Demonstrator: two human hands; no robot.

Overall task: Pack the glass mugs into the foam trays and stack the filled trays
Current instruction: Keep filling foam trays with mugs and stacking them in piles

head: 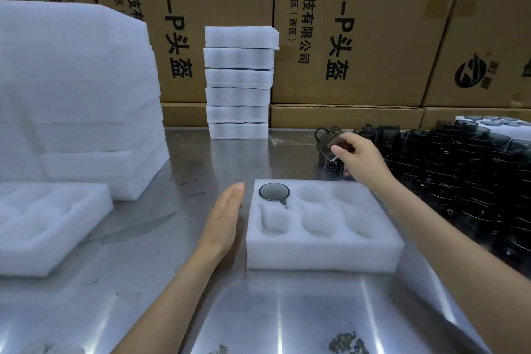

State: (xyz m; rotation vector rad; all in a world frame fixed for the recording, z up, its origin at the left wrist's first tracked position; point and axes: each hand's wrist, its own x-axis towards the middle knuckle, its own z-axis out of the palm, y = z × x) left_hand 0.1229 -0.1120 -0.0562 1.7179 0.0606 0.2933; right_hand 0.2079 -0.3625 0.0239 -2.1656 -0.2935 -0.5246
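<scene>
A white foam tray (pixel 321 253) with several round pockets lies on the steel table in front of me. One smoky glass mug (pixel 273 191) sits in its far left pocket, handle toward me. My left hand (pixel 224 218) rests flat and open against the tray's left side. My right hand (pixel 359 156) is raised behind the tray and grips a tilted dark glass mug (pixel 327 141) by its rim. A large group of dark glass mugs (pixel 459 175) stands at the right. A stack of several filled foam trays (pixel 240 82) stands at the back.
A tall pile of foam sheets (pixel 77 95) fills the left side, with an empty foam tray (pixel 48 224) lying before it. Cardboard boxes (pixel 359 26) wall off the back. The steel table (pixel 287 319) has scuffs and smudges near me.
</scene>
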